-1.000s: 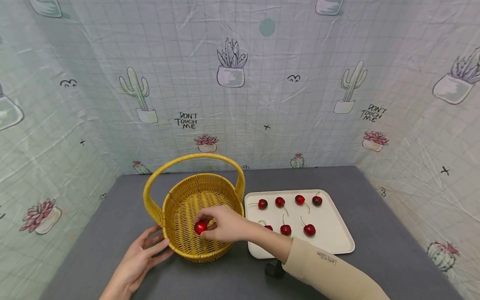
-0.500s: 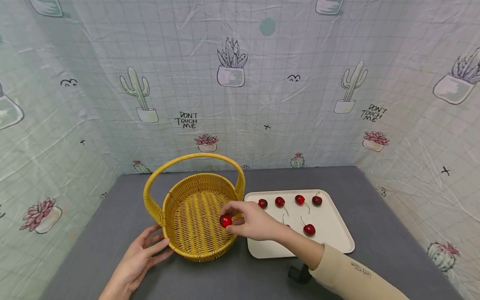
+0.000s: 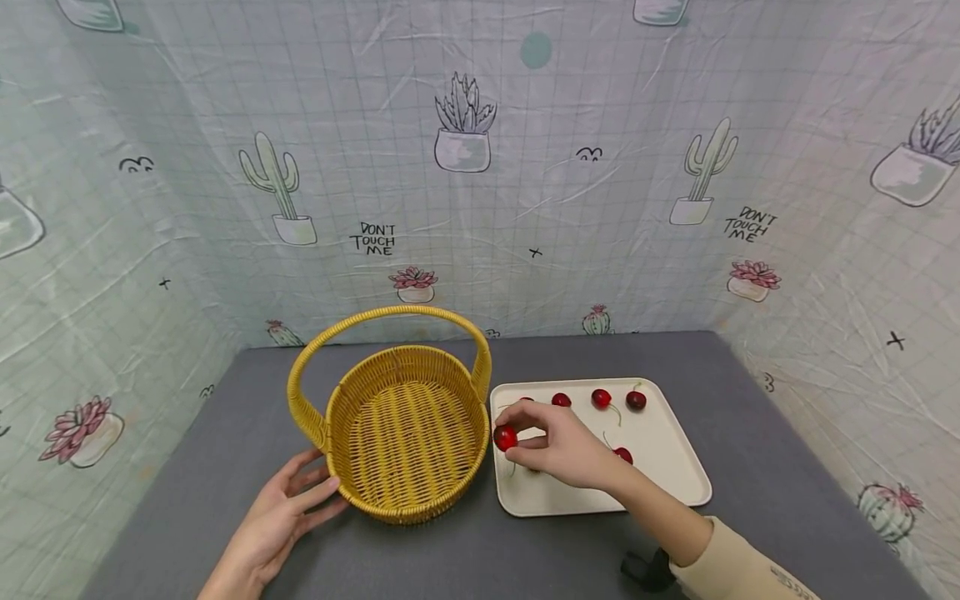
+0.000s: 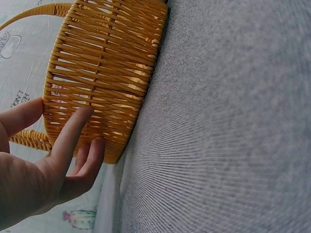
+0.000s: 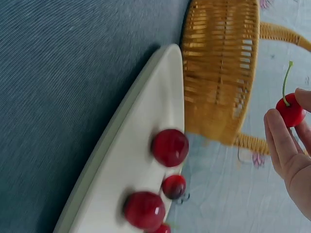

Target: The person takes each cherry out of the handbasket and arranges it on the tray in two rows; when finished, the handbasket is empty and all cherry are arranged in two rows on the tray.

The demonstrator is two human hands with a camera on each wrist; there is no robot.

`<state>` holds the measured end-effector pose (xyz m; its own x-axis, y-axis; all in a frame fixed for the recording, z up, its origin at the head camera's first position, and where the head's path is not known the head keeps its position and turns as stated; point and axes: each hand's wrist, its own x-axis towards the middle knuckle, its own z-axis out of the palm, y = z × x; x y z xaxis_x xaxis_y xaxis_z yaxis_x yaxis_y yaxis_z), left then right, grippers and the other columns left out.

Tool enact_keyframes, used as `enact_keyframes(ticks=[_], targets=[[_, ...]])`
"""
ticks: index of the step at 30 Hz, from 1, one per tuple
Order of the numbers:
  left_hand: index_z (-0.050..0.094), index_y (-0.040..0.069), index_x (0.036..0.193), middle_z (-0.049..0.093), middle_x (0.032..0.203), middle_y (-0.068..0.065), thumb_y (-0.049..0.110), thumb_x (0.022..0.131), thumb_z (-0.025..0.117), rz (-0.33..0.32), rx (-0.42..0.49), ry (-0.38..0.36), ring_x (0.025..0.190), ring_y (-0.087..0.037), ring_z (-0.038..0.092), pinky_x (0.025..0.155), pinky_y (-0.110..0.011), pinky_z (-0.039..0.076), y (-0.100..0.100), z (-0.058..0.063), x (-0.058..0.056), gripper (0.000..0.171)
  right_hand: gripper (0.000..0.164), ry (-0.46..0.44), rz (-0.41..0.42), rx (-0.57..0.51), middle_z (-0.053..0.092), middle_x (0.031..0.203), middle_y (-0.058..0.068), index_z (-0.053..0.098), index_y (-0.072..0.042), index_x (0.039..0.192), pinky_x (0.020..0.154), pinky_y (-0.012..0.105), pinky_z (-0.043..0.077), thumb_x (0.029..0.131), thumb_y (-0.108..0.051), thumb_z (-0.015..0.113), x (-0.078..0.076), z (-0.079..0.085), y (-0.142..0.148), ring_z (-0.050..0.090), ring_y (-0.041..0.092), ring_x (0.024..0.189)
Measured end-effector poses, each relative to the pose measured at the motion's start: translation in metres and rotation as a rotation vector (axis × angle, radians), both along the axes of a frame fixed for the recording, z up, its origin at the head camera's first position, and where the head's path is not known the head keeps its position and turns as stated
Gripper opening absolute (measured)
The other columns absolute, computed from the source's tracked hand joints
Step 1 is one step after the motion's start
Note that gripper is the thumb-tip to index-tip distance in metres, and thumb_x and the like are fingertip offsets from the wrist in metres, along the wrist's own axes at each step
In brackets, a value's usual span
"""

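Observation:
A round yellow woven basket (image 3: pixel 408 365) with a tall arched handle stands on the grey table. My left hand (image 3: pixel 279 510) rests against its left side; in the left wrist view the fingertips (image 4: pixel 82 114) touch the weave and the thumb lies at the rim. My right hand (image 3: pixel 561 446) pinches a red cherry (image 3: pixel 506 437) between thumb and fingers, over the left part of a white tray (image 3: pixel 663 471). In the right wrist view this cherry (image 5: pixel 291 110) has its green stem pointing up. No cherries show inside the basket.
Several more cherries lie on the tray, among them a bright red cherry (image 3: pixel 601 399) and a dark cherry (image 3: pixel 636 401) at the back. Some are partly hidden behind the right hand. A patterned cloth (image 3: pixel 480 217) hangs round the table. A black object (image 3: pixel 649 571) sits by the right sleeve.
My right hand has moved right, from over the basket to over the tray, with the cherry still pinched. My left hand and the basket stay in place.

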<state>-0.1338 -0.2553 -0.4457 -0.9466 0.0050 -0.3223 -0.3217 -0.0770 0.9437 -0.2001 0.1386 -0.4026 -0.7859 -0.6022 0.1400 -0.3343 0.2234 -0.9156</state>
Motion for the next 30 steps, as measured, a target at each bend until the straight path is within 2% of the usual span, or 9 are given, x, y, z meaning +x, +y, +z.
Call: enact_keyframes(ticks=[8,14,20,30], targets=[[0.015,0.005,0.163,0.038,0.148,-0.028,0.013,0.103,0.065,-0.006,0.012,0.015,0.121,-0.032,0.061,0.098,-0.049,0.055,-0.001,0.0,-0.001,0.078,0.028,0.046,-0.111,0.055,0.068,0.119,0.004,0.068,-0.01,0.122,0.09,0.029,0.058,0.095,-0.009,0.076,-0.001,0.0,0.035,0.065,0.025,0.113],[0.015,0.005,0.163,0.037,0.147,-0.028,0.013,0.103,0.065,-0.006,0.009,0.016,0.121,-0.033,0.06,0.098,-0.049,0.055,-0.001,0.0,0.0,0.078,0.029,0.049,-0.161,0.094,0.067,0.119,0.008,0.068,-0.007,0.121,0.086,0.028,0.059,0.094,-0.01,0.077,0.0,0.0,0.063,0.065,0.029,0.113],[0.015,0.005,0.163,0.037,0.147,-0.028,0.013,0.103,0.065,-0.006,0.01,0.017,0.122,-0.034,0.06,0.099,-0.05,0.055,-0.001,0.0,0.001,0.078,0.029,0.052,-0.218,0.158,0.067,0.119,0.005,0.068,-0.01,0.121,0.078,0.031,0.059,0.094,-0.013,0.077,0.004,0.0,0.088,0.065,0.029,0.114],[0.016,0.006,0.163,0.037,0.147,-0.028,0.013,0.103,0.065,-0.007,0.018,0.022,0.122,-0.034,0.059,0.099,-0.049,0.055,-0.001,0.0,0.0,0.078,0.031,0.094,-0.329,0.231,0.066,0.119,0.006,0.068,-0.009,0.122,0.08,0.029,0.058,0.093,-0.012,0.079,0.008,-0.005,0.13,0.067,0.029,0.111]])
